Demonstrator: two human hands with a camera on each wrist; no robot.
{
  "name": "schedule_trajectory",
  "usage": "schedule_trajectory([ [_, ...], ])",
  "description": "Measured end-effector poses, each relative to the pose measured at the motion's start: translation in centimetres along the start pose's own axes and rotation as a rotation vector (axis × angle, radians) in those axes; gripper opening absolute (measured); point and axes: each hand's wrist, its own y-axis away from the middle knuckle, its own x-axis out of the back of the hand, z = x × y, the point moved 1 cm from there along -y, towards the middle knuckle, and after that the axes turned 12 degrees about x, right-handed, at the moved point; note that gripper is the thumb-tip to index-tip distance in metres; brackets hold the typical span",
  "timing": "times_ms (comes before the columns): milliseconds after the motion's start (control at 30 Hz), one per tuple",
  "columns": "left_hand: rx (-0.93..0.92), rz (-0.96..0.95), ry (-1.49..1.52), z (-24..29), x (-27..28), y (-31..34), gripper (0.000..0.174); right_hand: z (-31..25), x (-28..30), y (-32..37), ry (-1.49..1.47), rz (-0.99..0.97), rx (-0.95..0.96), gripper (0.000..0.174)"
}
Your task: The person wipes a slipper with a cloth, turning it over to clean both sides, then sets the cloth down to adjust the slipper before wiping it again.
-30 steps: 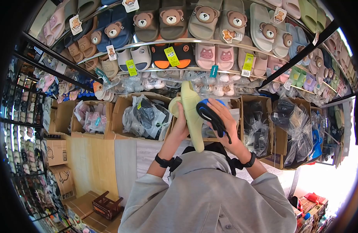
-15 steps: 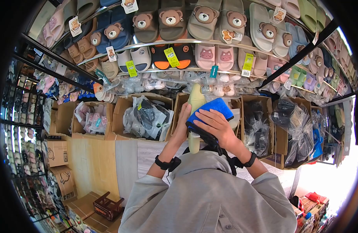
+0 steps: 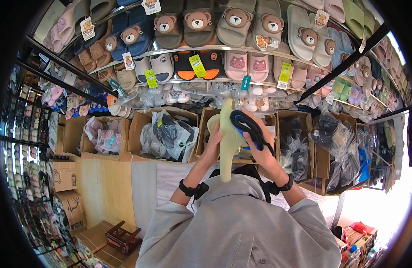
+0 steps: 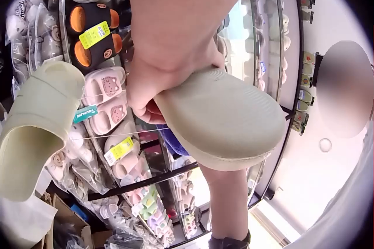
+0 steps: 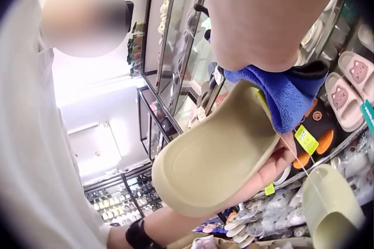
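My left hand (image 3: pixel 213 139) grips a pale green slipper (image 3: pixel 228 149) that stands nearly upright, heel toward me. In the right wrist view, the fingers of that hand curl under the slipper's side and its smooth footbed faces the camera. A matching slipper (image 4: pixel 55 94) dangles beside it on a thin clear string (image 5: pixel 302 162). My right hand (image 3: pixel 263 149) holds a folded blue cloth (image 5: pixel 280 94) with a black border. This cloth lies against the slipper's upper in the right wrist view. Part of the right hand is hidden behind the cloth in the head view.
Ahead, shelves carry slippers with bear faces (image 3: pixel 236 16) and pink cat slippers (image 3: pixel 260 67), several with tags. Below stand open cartons (image 3: pixel 134 154) of bagged footwear. A small wooden stool (image 3: pixel 122 236) is on the lower left, and a display rack (image 3: pixel 27 178) lines the left side.
The cloth first spread over the slipper's side with the right hand flat on it, and now stands folded at the slipper's right. The slipper has turned and shifted slightly.
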Motion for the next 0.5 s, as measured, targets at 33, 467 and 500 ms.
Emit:
schedule_trajectory([
  [33,-0.010,-0.019,-0.004,0.1,0.0,0.2,0.082,-0.4,-0.3,0.0,-0.037,0.050,-0.041,0.046],
  [467,0.184,0.060,-0.027,0.1,-0.1,1.6,0.076,2.1,-0.9,2.3,-0.103,0.125,-0.464,0.038],
  [500,0.199,0.070,-0.001,0.3,-0.5,1.6,0.075,2.1,-0.8,2.4,-0.091,0.113,-0.482,0.037],
])
